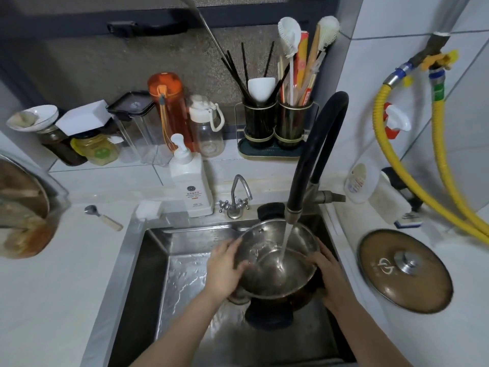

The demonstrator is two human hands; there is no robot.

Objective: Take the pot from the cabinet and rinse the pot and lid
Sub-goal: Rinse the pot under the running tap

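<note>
A steel pot [267,268] with black handles is held tilted over the sink [185,260], its open mouth facing me. Water runs from the black hose tap [315,154] into the pot. My left hand [225,268] grips the pot's left rim, fingers curled over the edge. On the right side my right hand [328,276] holds the pot's outer wall. The brown glass lid [402,271] with a steel knob lies flat on the counter right of the sink, apart from both hands.
A soap pump bottle [189,178] and a small chrome tap [236,197] stand behind the sink. Bottles, jars and a utensil holder [275,125] line the back wall. A spoon [103,217] lies left of the sink. Yellow hoses [407,176] hang at the right.
</note>
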